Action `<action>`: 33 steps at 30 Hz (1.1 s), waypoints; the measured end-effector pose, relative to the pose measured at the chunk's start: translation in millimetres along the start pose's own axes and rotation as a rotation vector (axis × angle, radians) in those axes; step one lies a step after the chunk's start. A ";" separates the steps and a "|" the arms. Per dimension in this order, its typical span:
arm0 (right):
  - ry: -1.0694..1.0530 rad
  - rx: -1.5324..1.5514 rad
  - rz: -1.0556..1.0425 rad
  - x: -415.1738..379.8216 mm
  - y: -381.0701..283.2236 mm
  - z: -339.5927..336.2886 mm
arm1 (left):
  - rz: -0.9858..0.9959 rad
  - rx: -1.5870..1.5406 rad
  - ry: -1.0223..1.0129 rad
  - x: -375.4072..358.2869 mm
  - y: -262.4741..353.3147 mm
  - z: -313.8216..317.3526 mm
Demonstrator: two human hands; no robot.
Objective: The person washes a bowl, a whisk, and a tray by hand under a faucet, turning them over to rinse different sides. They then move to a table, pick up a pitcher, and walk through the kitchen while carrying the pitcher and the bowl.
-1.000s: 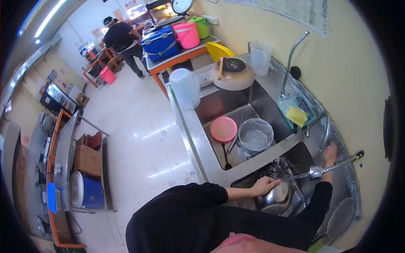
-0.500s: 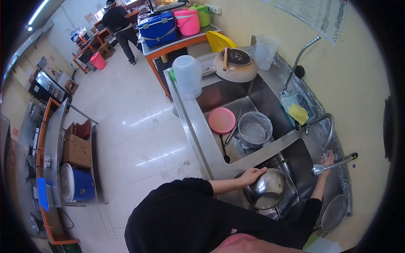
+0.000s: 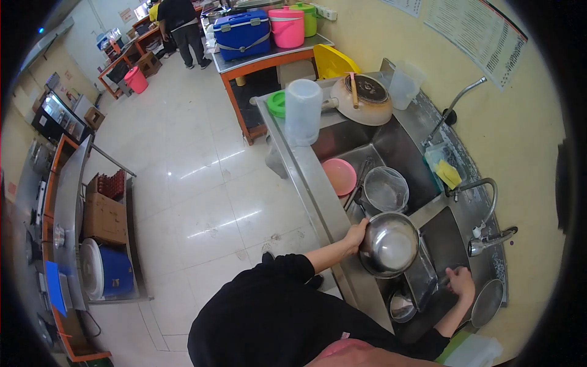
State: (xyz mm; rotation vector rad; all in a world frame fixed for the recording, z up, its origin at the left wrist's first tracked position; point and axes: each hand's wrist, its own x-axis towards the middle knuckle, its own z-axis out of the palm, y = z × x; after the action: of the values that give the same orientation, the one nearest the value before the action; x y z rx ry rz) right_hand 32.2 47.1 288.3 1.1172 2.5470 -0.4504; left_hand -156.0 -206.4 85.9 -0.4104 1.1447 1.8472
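My left hand point(image 3: 356, 237) grips the rim of a shiny metal bowl point(image 3: 391, 246) and holds it over the sink's divider. Over the near basin point(image 3: 445, 235), my right hand point(image 3: 460, 282) is closed, its fingers curled. Whatever may be inside those fingers is hidden. A second, smaller metal bowl point(image 3: 402, 307) lies low in that basin, beside a metal tray-like piece point(image 3: 423, 284). In the far basin are a pink bowl point(image 3: 339, 176) and a clear round container point(image 3: 386, 188). Dark-handled utensils point(image 3: 362, 174) lie between them.
A silver faucet point(image 3: 483, 243) and a curved tap point(image 3: 489, 186) rise along the wall side. A yellow sponge point(image 3: 448, 175) sits near them. An upturned pan point(image 3: 365, 104) and a translucent jug point(image 3: 303, 113) stand on the far ledge. A strainer point(image 3: 487, 303) is at the right.
My left hand has lifted the metal bowl up and away from me, uncovering the smaller bowl. My right hand has drawn back from the faucet into the near basin, its fingers now curled.
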 end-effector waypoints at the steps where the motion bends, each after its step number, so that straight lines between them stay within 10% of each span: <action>1: 0.126 -0.004 -0.154 -17.4 -23.2 -5.2 | -0.034 -0.017 0.034 3.4 7.0 -10.2; 9: 0.167 0.399 -0.996 -25.5 -350.7 -5.7 | 0.042 -0.062 0.045 -23.7 66.6 -71.0; 16: 0.590 0.258 -0.931 110.3 -568.0 61.9 | -0.035 -0.112 0.025 -9.9 72.9 -132.2; 26: 0.428 0.292 -1.004 110.9 -601.5 32.5 | 0.007 -0.233 -0.125 -30.2 164.1 -176.3; 33: 0.249 0.285 -1.123 88.0 -575.3 20.7 | 0.102 0.089 0.195 -5.2 187.9 -222.9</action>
State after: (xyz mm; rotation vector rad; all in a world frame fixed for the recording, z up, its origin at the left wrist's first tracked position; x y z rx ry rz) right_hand -451.9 -274.9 322.9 -0.3616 3.1893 -0.9795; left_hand -345.1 -428.0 76.0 -0.4978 1.3976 1.8662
